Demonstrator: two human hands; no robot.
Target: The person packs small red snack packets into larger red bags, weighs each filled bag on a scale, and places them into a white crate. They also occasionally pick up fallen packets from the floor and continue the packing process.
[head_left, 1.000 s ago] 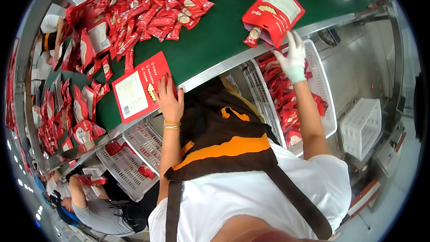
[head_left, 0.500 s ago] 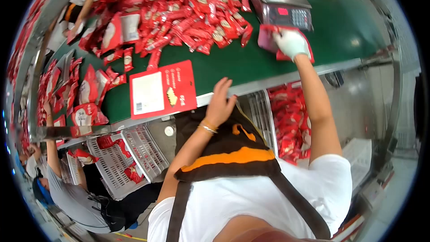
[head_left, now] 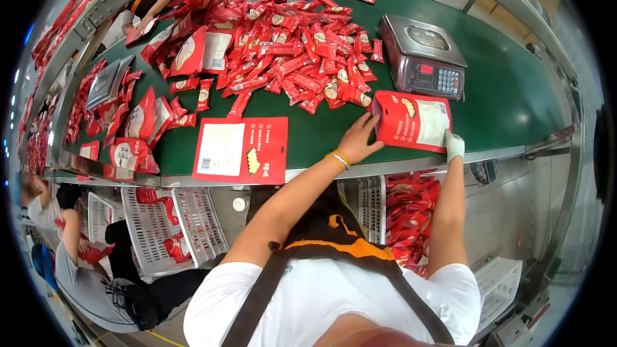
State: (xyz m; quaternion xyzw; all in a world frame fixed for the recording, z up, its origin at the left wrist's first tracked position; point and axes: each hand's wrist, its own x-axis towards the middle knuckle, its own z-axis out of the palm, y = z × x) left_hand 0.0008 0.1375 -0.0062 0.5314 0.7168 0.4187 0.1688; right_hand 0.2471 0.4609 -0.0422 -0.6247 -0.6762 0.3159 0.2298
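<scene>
A red pouch with a white label panel (head_left: 413, 121) lies on the green table in front of the scale. My left hand (head_left: 360, 139), bare with a yellow band at the wrist, touches the pouch's left end, where its mouth looks slightly parted. At the lower right edge my white-gloved right hand (head_left: 454, 146) grips the same pouch. Behind it stands the digital scale (head_left: 426, 58) with a lit red display. Many small red packets (head_left: 295, 58) are heaped to the left. Another flat red pouch (head_left: 241, 150) rests at the table's front edge.
White crates (head_left: 154, 231) stand below on the left beside a crouching co-worker (head_left: 90, 289). A crate of red packets (head_left: 411, 218) is under the table edge. More filled pouches (head_left: 133, 154) and a second scale (head_left: 109, 81) are at the left. Other people's arms show at the far side.
My left hand has moved right from the table edge to the pouch. The right hand has shifted to the pouch's right edge, and its label panel now shows. The camera view has shifted.
</scene>
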